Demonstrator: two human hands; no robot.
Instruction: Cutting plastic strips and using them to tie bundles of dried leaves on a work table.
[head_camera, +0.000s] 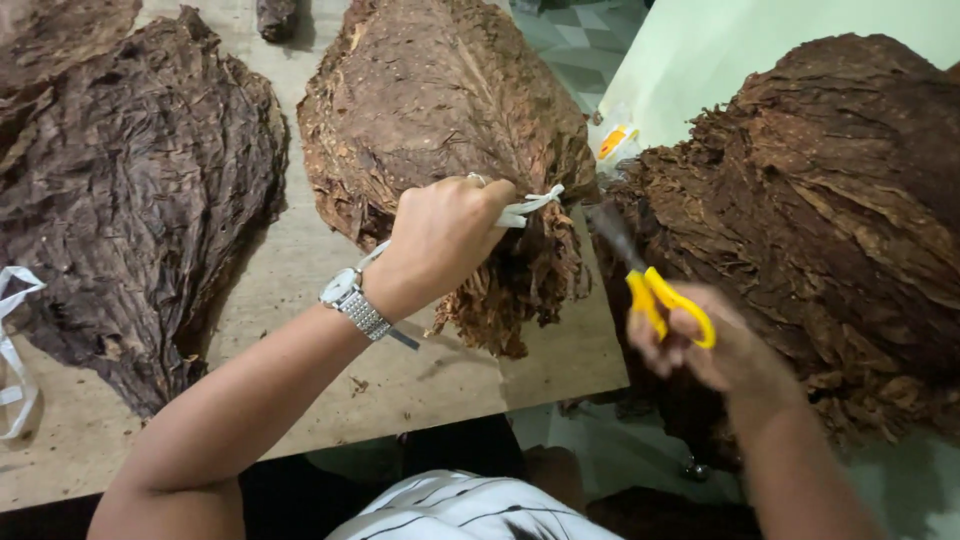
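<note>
Middle leaf bundle (440, 130) lies on the wooden surface (330, 300), long axis running away from the camera, tied stem end nearest; the left hand (440, 240) is fisted around its white tie (530, 207), pulling it up. Right hand (715, 345) is curled through yellow-handled scissors (650, 290); blades aim at the tie, just short of it.

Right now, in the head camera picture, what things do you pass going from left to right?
White strip → dark brown leaf bundle → silver wristwatch → left hand pulling a white tie on the reddish-brown leaf bundle → yellow-handled scissors in the right hand → big brown leaf heap.
</note>
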